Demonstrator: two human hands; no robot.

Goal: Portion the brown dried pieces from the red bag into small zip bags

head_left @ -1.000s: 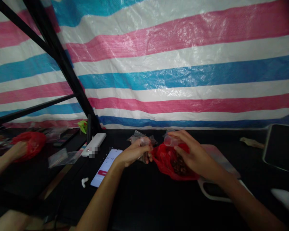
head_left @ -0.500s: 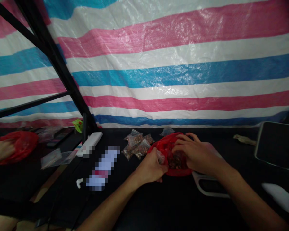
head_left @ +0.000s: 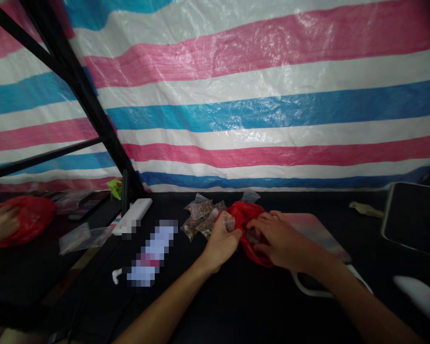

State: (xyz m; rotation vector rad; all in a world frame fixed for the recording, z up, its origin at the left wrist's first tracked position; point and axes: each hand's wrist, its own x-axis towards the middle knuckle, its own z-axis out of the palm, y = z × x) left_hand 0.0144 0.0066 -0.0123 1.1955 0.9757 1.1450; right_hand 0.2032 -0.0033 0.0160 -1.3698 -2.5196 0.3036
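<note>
My left grip [head_left: 220, 242], with a clear pouch [head_left: 230, 222] in it, is at the left of a plastic bag [head_left: 247, 212]; my right grip [head_left: 276, 238], a small cup [head_left: 252, 235] in it, is at the bag's right. Packets [head_left: 198, 210] cluster behind my left grip. Farther left lies a phone [head_left: 154, 253], an earbud [head_left: 116, 275] just left of it. A scale [head_left: 315, 234] sits right of the bag, partly under my right forearm [head_left: 347, 282]. Sheeting [head_left: 272, 110] hangs behind the surface [head_left: 208, 306]. At far left, a co-worker's hand [head_left: 3, 223] is at another bag [head_left: 36, 215].
</note>
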